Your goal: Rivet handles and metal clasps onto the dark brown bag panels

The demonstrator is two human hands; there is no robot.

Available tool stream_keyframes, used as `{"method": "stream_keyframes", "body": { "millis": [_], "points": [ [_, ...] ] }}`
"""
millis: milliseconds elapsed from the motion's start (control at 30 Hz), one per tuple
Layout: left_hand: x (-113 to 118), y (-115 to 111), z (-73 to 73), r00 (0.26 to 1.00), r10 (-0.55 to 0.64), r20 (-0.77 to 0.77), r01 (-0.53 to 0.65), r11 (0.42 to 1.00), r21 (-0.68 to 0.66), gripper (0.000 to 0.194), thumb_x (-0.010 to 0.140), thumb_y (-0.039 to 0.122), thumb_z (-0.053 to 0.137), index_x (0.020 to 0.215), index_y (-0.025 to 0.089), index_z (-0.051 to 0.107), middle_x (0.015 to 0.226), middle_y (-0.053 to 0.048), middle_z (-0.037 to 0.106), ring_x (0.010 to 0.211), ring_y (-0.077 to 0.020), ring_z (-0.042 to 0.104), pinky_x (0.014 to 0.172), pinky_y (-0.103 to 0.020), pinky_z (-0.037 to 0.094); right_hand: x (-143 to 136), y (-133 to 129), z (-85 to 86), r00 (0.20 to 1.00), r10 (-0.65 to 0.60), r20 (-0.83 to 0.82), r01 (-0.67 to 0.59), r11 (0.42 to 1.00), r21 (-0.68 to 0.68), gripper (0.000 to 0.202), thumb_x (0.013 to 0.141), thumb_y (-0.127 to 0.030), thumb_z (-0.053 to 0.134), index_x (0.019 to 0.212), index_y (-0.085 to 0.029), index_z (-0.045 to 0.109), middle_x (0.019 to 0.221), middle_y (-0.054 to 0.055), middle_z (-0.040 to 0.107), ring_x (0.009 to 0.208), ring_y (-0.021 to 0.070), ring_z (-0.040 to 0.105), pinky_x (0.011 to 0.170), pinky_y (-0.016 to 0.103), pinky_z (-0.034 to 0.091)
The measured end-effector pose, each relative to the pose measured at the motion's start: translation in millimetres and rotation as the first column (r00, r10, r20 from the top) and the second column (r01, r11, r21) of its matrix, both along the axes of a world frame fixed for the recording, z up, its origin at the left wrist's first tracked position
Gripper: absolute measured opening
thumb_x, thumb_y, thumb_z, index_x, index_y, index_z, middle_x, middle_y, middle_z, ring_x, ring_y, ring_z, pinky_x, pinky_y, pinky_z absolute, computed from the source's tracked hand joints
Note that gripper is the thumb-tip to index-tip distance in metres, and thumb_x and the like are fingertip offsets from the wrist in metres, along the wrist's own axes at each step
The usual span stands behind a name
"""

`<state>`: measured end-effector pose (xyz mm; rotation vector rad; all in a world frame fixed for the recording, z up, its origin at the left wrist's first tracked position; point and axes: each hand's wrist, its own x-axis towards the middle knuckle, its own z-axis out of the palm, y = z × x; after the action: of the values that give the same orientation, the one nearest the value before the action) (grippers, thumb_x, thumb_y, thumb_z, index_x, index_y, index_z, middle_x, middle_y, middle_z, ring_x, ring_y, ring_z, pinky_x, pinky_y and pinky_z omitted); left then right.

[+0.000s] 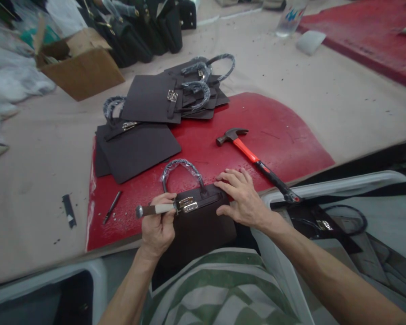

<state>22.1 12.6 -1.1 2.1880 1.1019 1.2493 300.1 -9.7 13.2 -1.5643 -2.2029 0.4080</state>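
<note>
My left hand (158, 228) is closed round a short hand tool with a brown-and-white handle (157, 209) and a metal cap. The tool lies nearly level, its far end against the metal clasp (188, 205) on a dark brown bag panel (203, 225); its tip is hidden. A plastic-wrapped handle (181, 163) stands up from the panel's far edge. My right hand (240, 196) rests on the panel's right end, fingers and thumb apart. Beyond it, a claw hammer (253, 158) with an orange-and-black handle lies on the red mat (277, 117).
Several dark bag panels with wrapped handles (152, 99) are stacked behind. A thin pen-like tool (112, 207) and a dark strip (69, 211) lie left. A cardboard box (83, 67) and black bags (142, 36) stand at the back. White bins (352, 185) (99, 275) flank me below the table edge.
</note>
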Motion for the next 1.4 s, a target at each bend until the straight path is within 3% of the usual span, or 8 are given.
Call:
{"method": "stream_keyframes", "body": {
  "millis": [200,433,633,800,1000,1167,1300,1400],
  "points": [
    [-2.8,-0.8,-2.2,1.0,0.009,-0.013,-0.009,1.0,-0.017,0.009,0.095,0.015,0.052,0.102,0.019,0.058,0.109,-0.009,0.067,0.103,-0.0227,0.066,0.092,-0.043,0.055,0.4,-0.4,-3.5,1.0,0.007,0.005,-0.007,1.0,0.021,0.072,0.071,-0.054,0.086,0.13,-0.021,0.063,0.138,0.011,0.059,0.137,0.0356,0.042,0.12,0.059,0.018],
    [6.7,-2.9,7.1,0.997,0.034,0.072,-0.027,0.995,-0.101,0.008,0.096,0.015,0.054,0.098,0.018,0.06,0.108,-0.008,0.068,0.103,-0.021,0.067,0.093,-0.039,0.053,-2.1,-5.5,0.5,0.995,-0.056,0.084,0.056,0.998,-0.001,0.076,0.067,-0.05,0.09,0.133,-0.025,0.064,0.146,0.013,0.052,0.141,0.039,0.037,0.117,0.064,0.022],
    [16.2,-1.2,3.5,0.994,0.06,0.096,-0.044,0.986,-0.163,0.013,0.098,0.02,0.053,0.104,0.017,0.064,0.106,-0.008,0.069,0.103,-0.0216,0.067,0.095,-0.039,0.053,-3.4,-5.4,-1.3,0.994,-0.069,0.085,0.069,0.998,0.013,0.062,0.082,-0.057,0.076,0.134,-0.026,0.063,0.15,0.012,0.049,0.143,0.0381,0.034,0.117,0.065,0.021],
    [14.8,-1.6,1.4,0.993,0.045,0.11,-0.022,0.978,-0.207,0.014,0.099,0.024,0.053,0.103,0.017,0.064,0.106,-0.009,0.069,0.104,-0.0223,0.068,0.095,-0.039,0.053,-3.5,-5.6,-1.1,0.994,-0.059,0.094,0.057,0.998,0.018,0.067,0.078,-0.057,0.079,0.135,-0.025,0.063,0.149,0.013,0.05,0.142,0.0394,0.034,0.117,0.066,0.021],
    [23.3,-0.2,17.8,0.948,0.193,0.251,-0.128,0.959,-0.252,0.017,0.099,0.03,0.056,0.105,0.016,0.064,0.104,-0.009,0.07,0.098,-0.0219,0.07,0.092,-0.039,0.056,-2.4,-4.8,1.7,0.995,-0.023,0.097,0.024,1.0,-0.008,0.072,0.074,-0.053,0.084,0.137,-0.026,0.061,0.151,0.013,0.048,0.143,0.0404,0.033,0.117,0.067,0.019],
    [45.1,-0.1,26.9,0.948,0.051,0.315,0.015,0.979,-0.202,0.01,0.098,0.023,0.056,0.101,0.017,0.063,0.107,-0.008,0.068,0.099,-0.0226,0.07,0.091,-0.039,0.056,-4.0,-5.3,1.5,0.994,-0.041,0.096,0.043,0.999,-0.016,0.072,0.071,-0.047,0.087,0.135,-0.027,0.062,0.149,0.01,0.051,0.143,0.0391,0.033,0.118,0.066,0.018],
    [54.6,-2.6,15.2,0.971,-0.096,0.22,0.137,0.974,-0.18,0.01,0.097,0.017,0.055,0.103,0.018,0.062,0.108,-0.009,0.069,0.103,-0.0219,0.068,0.092,-0.038,0.055,-4.2,-5.4,1.7,0.995,-0.059,0.079,0.061,0.998,-0.025,0.072,0.07,-0.047,0.088,0.134,-0.028,0.063,0.149,0.009,0.051,0.143,0.0378,0.034,0.118,0.065,0.019],
    [53.2,-2.7,5.5,0.979,-0.123,0.161,0.15,0.974,-0.172,0.012,0.098,0.016,0.053,0.105,0.018,0.062,0.109,-0.009,0.069,0.104,-0.0216,0.067,0.093,-0.039,0.054,-3.8,-4.9,2.6,0.997,-0.059,0.054,0.061,0.997,-0.04,0.074,0.067,-0.049,0.089,0.133,-0.029,0.064,0.15,0.009,0.051,0.143,0.0375,0.035,0.118,0.064,0.019]
  ]
}}
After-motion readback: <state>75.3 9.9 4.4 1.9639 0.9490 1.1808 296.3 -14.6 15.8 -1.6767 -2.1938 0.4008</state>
